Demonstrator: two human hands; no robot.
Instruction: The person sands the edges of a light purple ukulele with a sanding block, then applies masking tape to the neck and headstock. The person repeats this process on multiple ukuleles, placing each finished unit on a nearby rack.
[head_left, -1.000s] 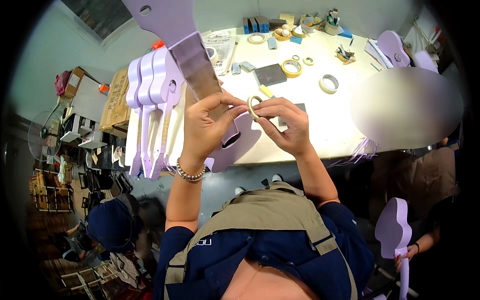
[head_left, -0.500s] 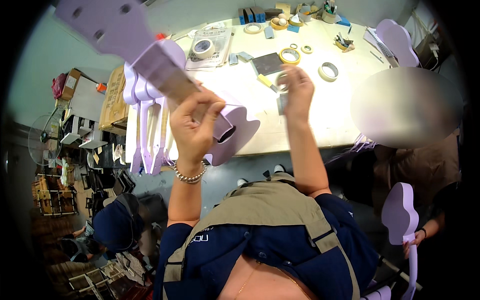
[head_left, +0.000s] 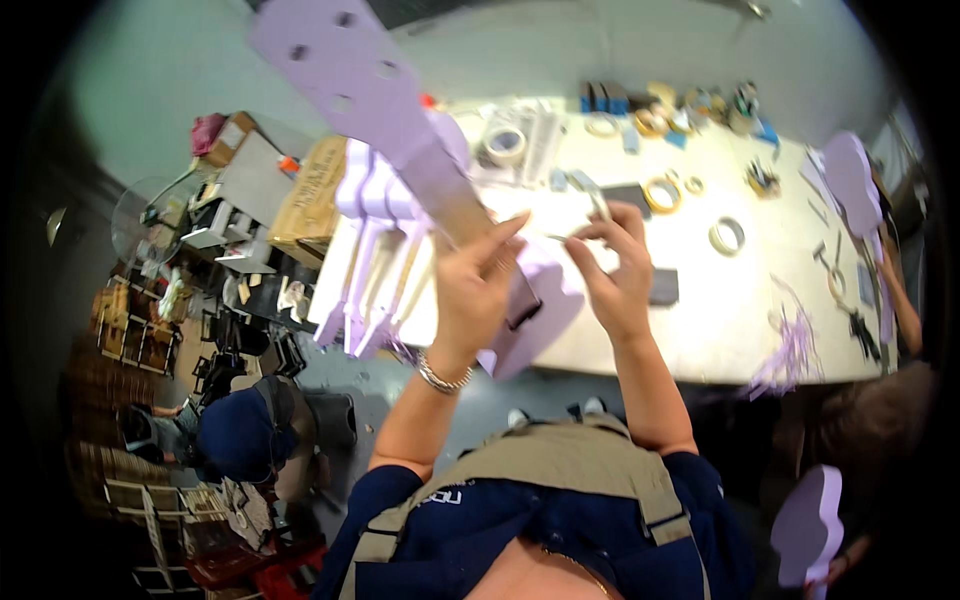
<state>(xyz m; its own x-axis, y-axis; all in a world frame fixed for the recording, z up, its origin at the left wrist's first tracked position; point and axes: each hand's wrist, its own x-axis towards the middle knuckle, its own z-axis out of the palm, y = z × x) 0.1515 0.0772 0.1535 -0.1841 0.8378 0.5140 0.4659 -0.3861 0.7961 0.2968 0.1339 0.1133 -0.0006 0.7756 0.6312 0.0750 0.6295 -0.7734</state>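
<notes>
My left hand [head_left: 475, 290] is closed round the neck of a lilac ukulele [head_left: 385, 120]. Its headstock, with several round holes, points up and to the far left. A brownish patch marks the neck above my hand, and the body slopes down over the table's near edge, partly hidden by my hand. To the right of the neck, my right hand [head_left: 618, 270] pinches a small, thin, pale tool [head_left: 600, 206]; its exact kind is blurred. A thin tip points from my fingers toward the neck without visibly touching it.
More lilac ukuleles [head_left: 375, 215] lie on the pale table at left, near a cardboard box [head_left: 312, 195]. Tape rolls [head_left: 727, 236], a grey block [head_left: 663, 287] and lilac strips [head_left: 788, 345] sit right. Another person holds a lilac ukulele [head_left: 852, 172]; someone crouches [head_left: 245, 435] at lower left.
The view has shifted, so the table appears lower and further right. My right hand has come closer to the ukulele neck, a thin tip now showing between its fingers. My left hand keeps its hold.
</notes>
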